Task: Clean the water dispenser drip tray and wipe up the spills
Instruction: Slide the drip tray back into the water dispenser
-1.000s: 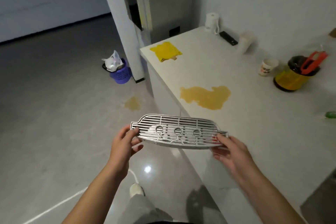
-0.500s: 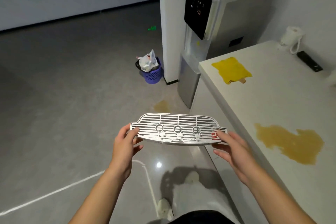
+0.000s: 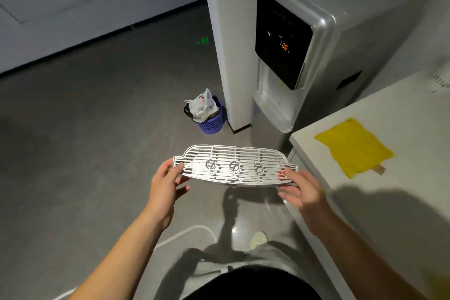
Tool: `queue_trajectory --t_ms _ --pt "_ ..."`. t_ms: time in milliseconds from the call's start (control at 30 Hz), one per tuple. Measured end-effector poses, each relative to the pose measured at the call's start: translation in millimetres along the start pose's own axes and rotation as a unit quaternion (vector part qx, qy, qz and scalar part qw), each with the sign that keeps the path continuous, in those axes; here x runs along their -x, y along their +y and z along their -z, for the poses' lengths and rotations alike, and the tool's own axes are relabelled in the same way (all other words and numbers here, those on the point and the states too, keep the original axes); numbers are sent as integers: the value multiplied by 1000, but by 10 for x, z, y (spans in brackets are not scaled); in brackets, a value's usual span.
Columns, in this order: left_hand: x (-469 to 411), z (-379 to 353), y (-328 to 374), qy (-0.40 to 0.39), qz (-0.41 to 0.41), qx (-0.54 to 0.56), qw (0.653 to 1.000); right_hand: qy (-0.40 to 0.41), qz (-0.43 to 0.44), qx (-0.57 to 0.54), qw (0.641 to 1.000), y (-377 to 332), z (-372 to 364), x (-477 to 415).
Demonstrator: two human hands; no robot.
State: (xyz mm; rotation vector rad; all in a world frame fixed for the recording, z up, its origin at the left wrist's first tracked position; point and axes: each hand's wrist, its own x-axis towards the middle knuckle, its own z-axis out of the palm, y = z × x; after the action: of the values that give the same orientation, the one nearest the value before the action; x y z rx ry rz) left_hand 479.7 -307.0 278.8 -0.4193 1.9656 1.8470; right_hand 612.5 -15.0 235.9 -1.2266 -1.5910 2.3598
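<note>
I hold a silver slatted drip tray level in front of me, over the floor. My left hand grips its left end and my right hand grips its right end. The grey water dispenser stands ahead and to the right, with a dark panel showing orange digits and an empty recess below it. A yellow cloth lies flat on the white counter at the right.
A purple bin stuffed with white bags stands on the grey floor beside a white pillar. The counter's corner is just right of the tray. My legs and a shoe show below. A white object lies on top of the dispenser.
My view has swung left and closer to the dispenser, with the tray still held in both hands. The orange spill on the counter and the floor puddle have left the view.
</note>
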Motion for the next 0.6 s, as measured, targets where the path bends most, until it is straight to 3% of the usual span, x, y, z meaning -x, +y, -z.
queue_trajectory --t_ms 367,600 --pt "-2149 -596 794 -141 46 -42 988 109 -9 -90 990 -404 -567 -1368" --pt "-3663 -1101 1192 -297 99 -120 942 253 -13 -187 949 -469 -1141 -1847"
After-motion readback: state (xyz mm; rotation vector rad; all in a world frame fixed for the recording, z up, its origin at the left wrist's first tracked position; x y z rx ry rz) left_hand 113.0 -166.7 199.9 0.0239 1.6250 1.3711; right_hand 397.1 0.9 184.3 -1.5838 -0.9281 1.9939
